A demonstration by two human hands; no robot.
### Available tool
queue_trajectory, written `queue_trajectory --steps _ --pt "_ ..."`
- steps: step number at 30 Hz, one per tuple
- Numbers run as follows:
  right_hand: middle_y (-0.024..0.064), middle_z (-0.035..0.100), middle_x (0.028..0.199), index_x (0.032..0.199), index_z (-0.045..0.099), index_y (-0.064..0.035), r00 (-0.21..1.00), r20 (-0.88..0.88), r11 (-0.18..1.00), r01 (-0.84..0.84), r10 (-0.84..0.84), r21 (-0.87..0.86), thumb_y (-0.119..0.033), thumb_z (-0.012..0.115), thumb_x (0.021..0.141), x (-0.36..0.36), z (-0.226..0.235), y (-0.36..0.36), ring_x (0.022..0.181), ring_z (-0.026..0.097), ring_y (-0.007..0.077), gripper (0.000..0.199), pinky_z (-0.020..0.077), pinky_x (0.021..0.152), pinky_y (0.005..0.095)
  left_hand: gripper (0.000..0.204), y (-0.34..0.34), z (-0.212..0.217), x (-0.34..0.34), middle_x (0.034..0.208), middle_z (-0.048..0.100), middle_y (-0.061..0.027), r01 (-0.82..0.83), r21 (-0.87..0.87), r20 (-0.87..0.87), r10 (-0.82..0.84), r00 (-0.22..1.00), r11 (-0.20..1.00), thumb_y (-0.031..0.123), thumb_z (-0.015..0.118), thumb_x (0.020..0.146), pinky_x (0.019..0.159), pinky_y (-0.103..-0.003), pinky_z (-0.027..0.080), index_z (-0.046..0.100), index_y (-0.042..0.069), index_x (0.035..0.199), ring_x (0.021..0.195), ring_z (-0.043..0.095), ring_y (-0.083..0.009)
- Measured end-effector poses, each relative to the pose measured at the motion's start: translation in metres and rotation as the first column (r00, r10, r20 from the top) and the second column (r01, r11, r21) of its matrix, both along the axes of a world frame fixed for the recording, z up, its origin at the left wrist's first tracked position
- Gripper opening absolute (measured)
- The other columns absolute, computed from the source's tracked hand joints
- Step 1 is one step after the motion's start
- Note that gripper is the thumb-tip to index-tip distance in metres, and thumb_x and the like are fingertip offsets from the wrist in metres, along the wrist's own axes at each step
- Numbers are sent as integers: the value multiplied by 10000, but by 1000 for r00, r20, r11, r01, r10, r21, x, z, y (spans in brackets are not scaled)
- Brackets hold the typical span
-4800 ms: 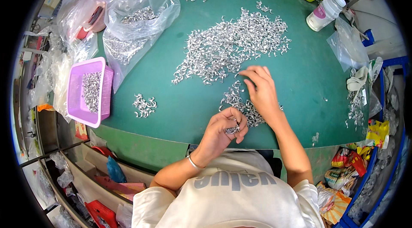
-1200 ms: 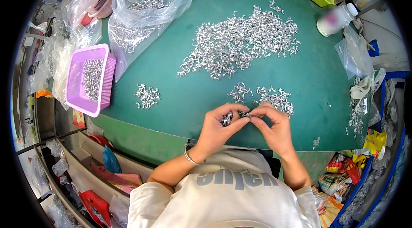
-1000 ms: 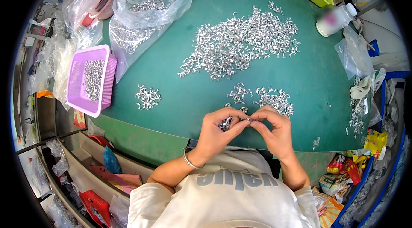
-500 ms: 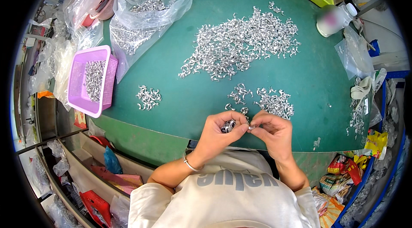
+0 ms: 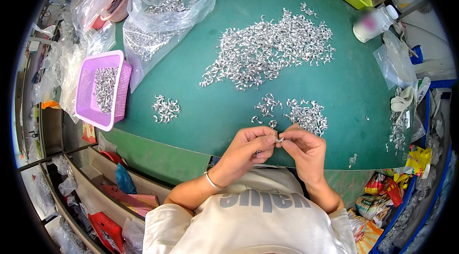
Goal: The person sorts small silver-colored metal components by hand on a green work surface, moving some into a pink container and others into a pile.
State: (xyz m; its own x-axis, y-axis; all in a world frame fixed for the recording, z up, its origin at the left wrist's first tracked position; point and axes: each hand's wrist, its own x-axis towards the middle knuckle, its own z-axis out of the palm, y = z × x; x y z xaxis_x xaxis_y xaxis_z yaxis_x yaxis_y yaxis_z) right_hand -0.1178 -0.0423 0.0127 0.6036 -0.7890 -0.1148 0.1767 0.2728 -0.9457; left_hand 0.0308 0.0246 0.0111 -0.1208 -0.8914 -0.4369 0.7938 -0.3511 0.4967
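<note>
Your left hand (image 5: 248, 146) and right hand (image 5: 307, 151) meet at the fingertips, closed on a small curved silver piece (image 5: 280, 140); what else your curled left fingers enclose cannot be told. A loose pinch could drop the piece into the small pile (image 5: 311, 118) just beyond your right hand, where it might be lost among its like. Below your hands, your shirt (image 5: 229, 232) bears large inverted grey lettering (image 5: 263, 200); far beyond your right hand, the white bottle's (image 5: 380, 23) label is blurred, unreadable.
</note>
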Motion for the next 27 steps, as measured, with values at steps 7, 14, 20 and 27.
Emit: queue_trajectory --steps 7,14,20,27 --pt "66 612 853 954 634 24 987 -150 994 41 -56 -104 48 584 826 3 -9 -14 760 549 109 140 425 715 226 145 2 -14 2 669 413 -7 -32 -106 -166 14 986 994 146 517 859 444 -202 269 530 6 891 547 363 -76" --pt "60 563 967 955 639 -51 728 -529 500 -294 -435 -815 -51 679 702 13 -38 -50 893 487 265 257 377 766 366 144 3 -9 5 730 519 -61 35 -145 -32 -40 999 989 115 477 812 477 -238 371 539 12 891 591 485 -121" --pt "49 565 896 889 627 -49 724 -517 372 -372 -456 -850 -62 663 722 18 -55 -50 862 502 239 171 355 765 363 220 3 -22 1 713 505 -35 -29 77 100 21 995 997 198 485 910 464 -223 337 561 -1 967 579 454 -104" --pt "41 581 878 849 613 -46 761 -430 454 -200 -486 -868 -39 648 733 18 -50 -50 832 509 235 121 351 744 361 228 -1 -21 0 640 357 36 -66 83 130 55 990 994 206 451 954 444 -173 245 561 7 978 543 321 -52"
